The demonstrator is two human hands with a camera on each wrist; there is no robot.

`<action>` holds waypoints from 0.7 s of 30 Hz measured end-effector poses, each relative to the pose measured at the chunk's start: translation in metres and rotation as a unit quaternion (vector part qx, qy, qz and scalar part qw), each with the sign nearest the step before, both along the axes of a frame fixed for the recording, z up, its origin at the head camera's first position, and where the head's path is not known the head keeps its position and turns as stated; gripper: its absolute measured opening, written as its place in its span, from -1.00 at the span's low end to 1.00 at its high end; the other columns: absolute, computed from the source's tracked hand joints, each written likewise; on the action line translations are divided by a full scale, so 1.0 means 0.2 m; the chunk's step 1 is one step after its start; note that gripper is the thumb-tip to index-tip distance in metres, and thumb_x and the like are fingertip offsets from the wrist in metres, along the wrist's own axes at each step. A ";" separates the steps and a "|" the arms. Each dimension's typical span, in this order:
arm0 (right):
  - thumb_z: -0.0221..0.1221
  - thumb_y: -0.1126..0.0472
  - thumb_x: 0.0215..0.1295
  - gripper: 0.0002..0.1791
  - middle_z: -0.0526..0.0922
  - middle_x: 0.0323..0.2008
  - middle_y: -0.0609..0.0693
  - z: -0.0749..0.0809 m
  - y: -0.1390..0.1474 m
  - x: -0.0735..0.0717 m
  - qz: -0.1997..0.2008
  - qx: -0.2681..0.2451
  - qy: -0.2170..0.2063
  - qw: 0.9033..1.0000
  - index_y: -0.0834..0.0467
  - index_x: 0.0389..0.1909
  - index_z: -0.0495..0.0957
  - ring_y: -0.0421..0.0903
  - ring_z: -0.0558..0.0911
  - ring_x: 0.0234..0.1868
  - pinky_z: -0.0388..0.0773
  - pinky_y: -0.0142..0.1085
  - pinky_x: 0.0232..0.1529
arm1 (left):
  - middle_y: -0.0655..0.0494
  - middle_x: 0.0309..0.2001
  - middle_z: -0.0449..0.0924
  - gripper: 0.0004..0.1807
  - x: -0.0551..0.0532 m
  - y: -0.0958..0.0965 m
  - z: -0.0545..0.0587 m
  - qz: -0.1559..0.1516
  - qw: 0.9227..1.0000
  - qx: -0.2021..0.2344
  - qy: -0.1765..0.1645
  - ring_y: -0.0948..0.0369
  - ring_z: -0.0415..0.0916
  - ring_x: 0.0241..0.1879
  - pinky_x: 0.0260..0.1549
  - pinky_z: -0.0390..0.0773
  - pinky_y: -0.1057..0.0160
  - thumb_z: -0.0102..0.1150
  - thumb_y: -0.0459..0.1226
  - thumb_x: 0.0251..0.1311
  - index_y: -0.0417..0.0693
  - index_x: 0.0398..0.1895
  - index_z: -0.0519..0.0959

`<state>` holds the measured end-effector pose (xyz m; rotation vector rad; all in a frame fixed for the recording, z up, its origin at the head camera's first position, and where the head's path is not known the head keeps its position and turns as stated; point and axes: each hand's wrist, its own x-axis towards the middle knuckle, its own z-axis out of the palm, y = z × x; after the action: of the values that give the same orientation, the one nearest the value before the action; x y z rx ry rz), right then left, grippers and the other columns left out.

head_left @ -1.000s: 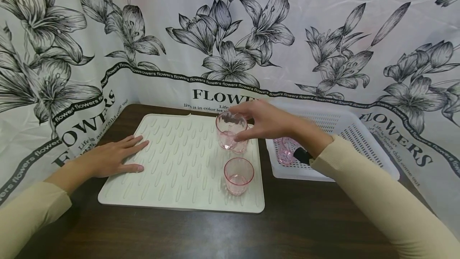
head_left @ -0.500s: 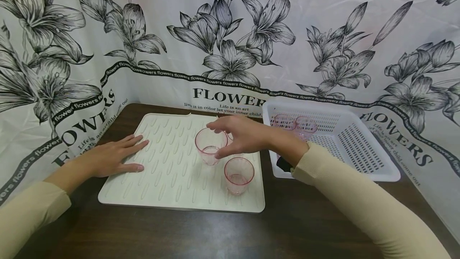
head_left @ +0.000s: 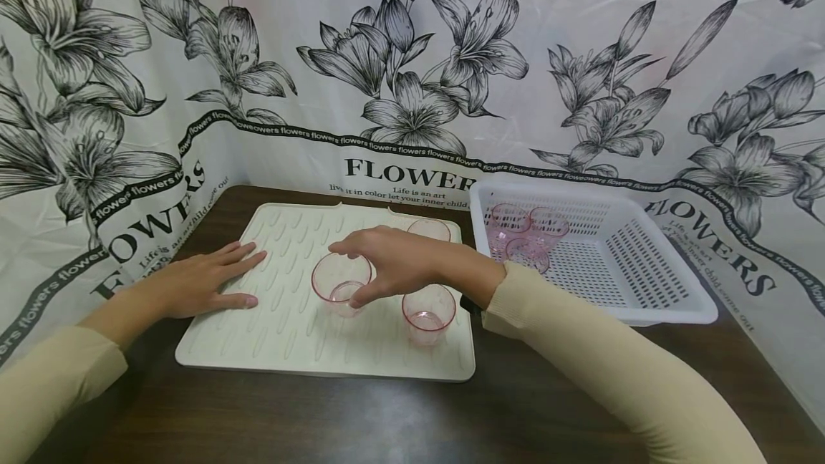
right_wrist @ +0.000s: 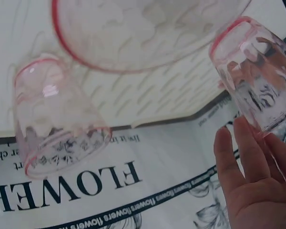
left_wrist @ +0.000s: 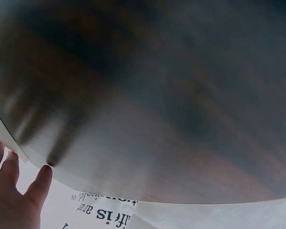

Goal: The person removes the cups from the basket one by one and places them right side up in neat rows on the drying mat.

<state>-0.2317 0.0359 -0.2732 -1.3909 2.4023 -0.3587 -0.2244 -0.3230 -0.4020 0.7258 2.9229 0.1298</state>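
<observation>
My right hand (head_left: 393,263) grips a clear pink-rimmed drinking glass (head_left: 335,279) by its side, over the middle of a white ridged drying mat (head_left: 277,335). In the right wrist view the fingers wrap the rim end of this glass (right_wrist: 250,76). Right of it, a second pink glass (head_left: 427,317) stands upright on the mat near the front. A third glass (head_left: 430,228) is at the back right, mostly hidden behind my right hand. My left hand (head_left: 200,281) lies flat with fingers spread on the mat's left edge.
A white perforated basket (head_left: 651,285) stands right of the mat, with several pink glasses (head_left: 528,255) in its left part. Dark wooden table (head_left: 361,421) surrounds the mat. A flower-printed curtain (head_left: 412,56) closes off the back and sides.
My right hand has carried the glass from the mat's back right, leftward and nearer, to the middle. The glasses in the basket have come into view. The left hand has stayed put.
</observation>
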 end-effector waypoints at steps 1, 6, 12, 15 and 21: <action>0.39 0.02 0.21 -0.13 0.46 0.33 0.02 -0.01 -0.01 0.00 -0.001 0.003 -0.004 1.000 0.20 0.47 0.26 -0.11 0.50 0.27 0.38 -0.32 0.25 | -0.19 0.52 0.09 -0.04 0.00 0.00 0.00 0.001 1.000 0.000 0.001 -0.26 0.04 0.46 0.17 0.26 -0.38 0.03 0.35 0.23 0.04 0.57 0.14; 0.39 0.05 0.22 -0.15 0.47 0.33 0.02 -0.04 -0.01 0.01 -0.003 0.016 -0.015 1.000 0.20 0.46 0.27 -0.10 0.48 0.29 0.36 -0.32 0.26 | -0.18 0.52 0.09 -0.04 0.00 -0.01 -0.01 0.002 1.000 0.003 0.002 -0.26 0.05 0.46 0.15 0.28 -0.39 0.04 0.35 0.23 0.06 0.57 0.14; 0.39 0.06 0.22 -0.15 0.46 0.32 0.04 -0.09 0.00 -0.01 0.000 0.021 -0.012 1.000 0.20 0.47 0.26 -0.08 0.46 0.30 0.34 -0.29 0.29 | -0.18 0.52 0.10 -0.04 0.00 -0.01 -0.01 0.002 1.000 0.003 0.003 -0.26 0.06 0.45 0.14 0.29 -0.39 0.04 0.35 0.23 0.07 0.57 0.14; 0.39 0.06 0.22 -0.16 0.46 0.32 0.07 -0.11 0.00 -0.01 0.007 0.020 -0.007 1.000 0.22 0.46 0.26 -0.07 0.45 0.30 0.32 -0.28 0.30 | -0.18 0.52 0.10 -0.04 0.00 -0.01 0.00 0.002 1.000 0.001 0.003 -0.26 0.06 0.46 0.15 0.29 -0.39 0.03 0.36 0.23 0.07 0.57 0.14; 0.39 0.07 0.22 -0.17 0.48 0.30 0.10 -0.14 0.00 -0.01 0.014 0.023 -0.013 1.000 0.21 0.45 0.28 -0.06 0.48 0.27 0.35 -0.28 0.28 | -0.19 0.52 0.09 -0.03 0.00 0.00 0.00 0.001 1.000 -0.001 0.002 -0.26 0.06 0.46 0.15 0.28 -0.38 0.02 0.36 0.23 0.06 0.57 0.14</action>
<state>-0.2336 0.0352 -0.3013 -1.3886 2.3535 -0.3103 -0.2242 -0.3240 -0.4019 0.7221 2.9269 0.1269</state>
